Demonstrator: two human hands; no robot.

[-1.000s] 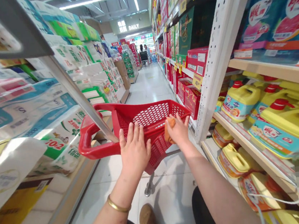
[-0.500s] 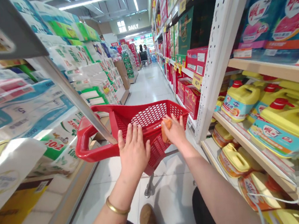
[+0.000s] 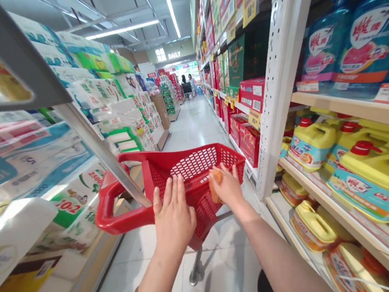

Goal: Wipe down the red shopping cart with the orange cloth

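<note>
A red basket cart (image 3: 192,162) with perforated walls stands in front of me in the aisle, its thick red loop handle (image 3: 113,221) to the left. My left hand (image 3: 174,214) lies flat on the cart's near edge, fingers stretched forward and nothing held. At the near right edge of the basket, my right hand (image 3: 227,186) grips an orange cloth (image 3: 216,186) against the red rim. The inside of the basket is partly hidden by the hands.
Stacked tissue packs (image 3: 97,94) line the left side. A grey metal pole (image 3: 100,152) rises beside the cart handle. Shelves on the right hold yellow detergent jugs (image 3: 375,163) behind a white upright (image 3: 272,90). People (image 3: 189,84) are far down the aisle.
The view has tilted up slightly, so the cart and both hands appear lower. My right hand has shifted slightly left on the rim with the orange cloth.
</note>
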